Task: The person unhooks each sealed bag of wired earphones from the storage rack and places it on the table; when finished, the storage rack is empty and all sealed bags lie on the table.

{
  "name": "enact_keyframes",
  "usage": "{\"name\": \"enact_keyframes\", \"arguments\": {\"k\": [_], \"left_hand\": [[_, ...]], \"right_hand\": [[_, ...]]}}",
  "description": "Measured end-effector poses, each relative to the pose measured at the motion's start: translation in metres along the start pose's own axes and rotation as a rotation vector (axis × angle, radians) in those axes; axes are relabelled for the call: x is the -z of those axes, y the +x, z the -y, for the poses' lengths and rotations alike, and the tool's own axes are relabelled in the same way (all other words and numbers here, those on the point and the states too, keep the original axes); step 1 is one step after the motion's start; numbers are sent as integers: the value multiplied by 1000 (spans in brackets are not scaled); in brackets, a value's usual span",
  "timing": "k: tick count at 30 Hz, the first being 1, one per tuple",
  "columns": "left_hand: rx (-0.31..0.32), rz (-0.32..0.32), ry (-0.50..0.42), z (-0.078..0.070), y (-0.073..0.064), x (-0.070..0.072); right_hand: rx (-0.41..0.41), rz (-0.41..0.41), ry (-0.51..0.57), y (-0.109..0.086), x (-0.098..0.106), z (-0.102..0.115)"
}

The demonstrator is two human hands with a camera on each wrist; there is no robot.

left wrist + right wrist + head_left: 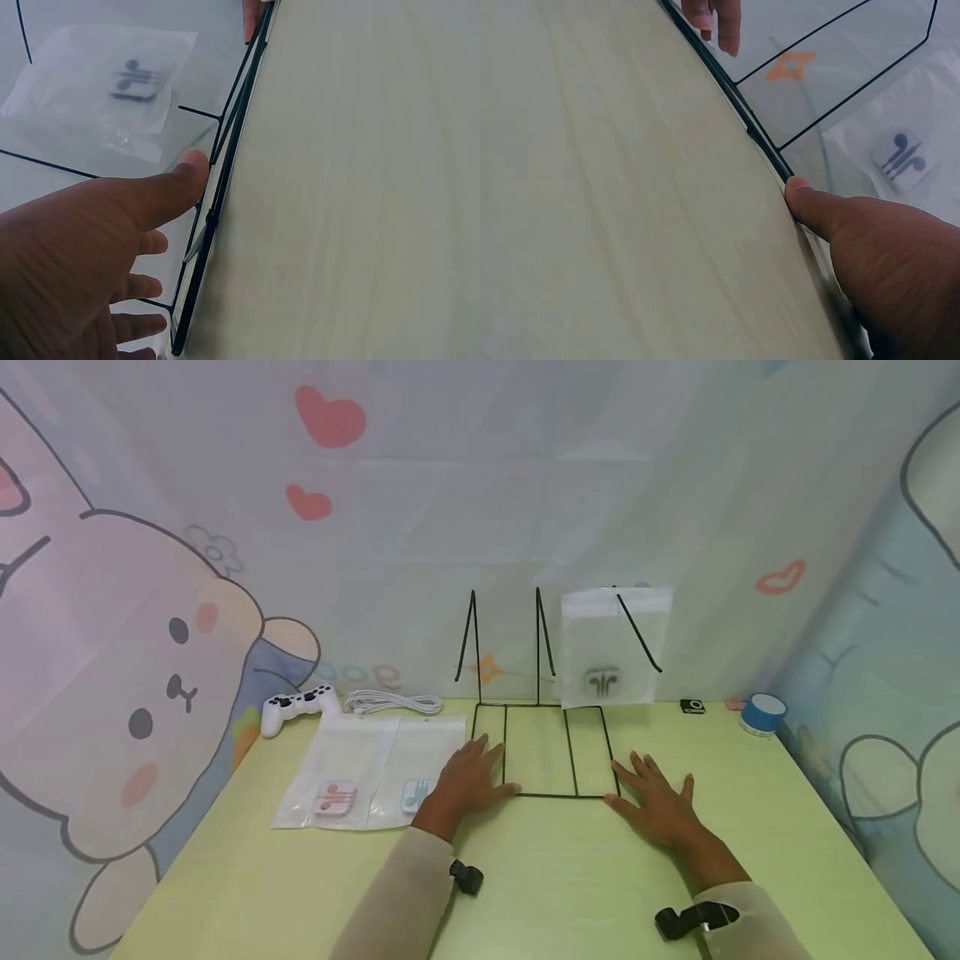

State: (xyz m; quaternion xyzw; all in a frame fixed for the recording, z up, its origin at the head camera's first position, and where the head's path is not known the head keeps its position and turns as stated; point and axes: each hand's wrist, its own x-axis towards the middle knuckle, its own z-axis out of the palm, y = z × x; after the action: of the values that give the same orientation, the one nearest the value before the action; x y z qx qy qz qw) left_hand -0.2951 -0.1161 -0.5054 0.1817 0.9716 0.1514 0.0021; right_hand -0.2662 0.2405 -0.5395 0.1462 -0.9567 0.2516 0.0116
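A black wire display rack stands on the table, its flat base toward me and three hooked prongs rising at the back. On the right prong hangs a clear bag holding a boxed pair of dark earphones. My left hand lies at the base's left front corner, fingers spread and thumb against the front bar. At the right front corner is my right hand, fingers also spread, its thumb touching the bar in the right wrist view. Beside the left hand lie two clear bags with pink earphones and pale blue ones.
A white game controller and a coiled white cable lie at the back left. Toward the back right are a small black player, a flat pink item and a blue-and-white cylinder. A printed curtain hangs behind the table.
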Motion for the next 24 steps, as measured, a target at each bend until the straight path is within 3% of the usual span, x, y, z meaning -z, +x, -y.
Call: {"name": "enact_keyframes", "arguments": {"k": [6, 14, 24], "left_hand": [[-32, 1, 0, -1, 2, -7], [-19, 26, 1, 2, 1, -13], [-42, 25, -6, 1, 2, -12]], "right_hand": [[-4, -7, -1, -1, -1, -3], [-1, -2, 15, 0, -3, -2], [0, -3, 14, 1, 0, -2]]}}
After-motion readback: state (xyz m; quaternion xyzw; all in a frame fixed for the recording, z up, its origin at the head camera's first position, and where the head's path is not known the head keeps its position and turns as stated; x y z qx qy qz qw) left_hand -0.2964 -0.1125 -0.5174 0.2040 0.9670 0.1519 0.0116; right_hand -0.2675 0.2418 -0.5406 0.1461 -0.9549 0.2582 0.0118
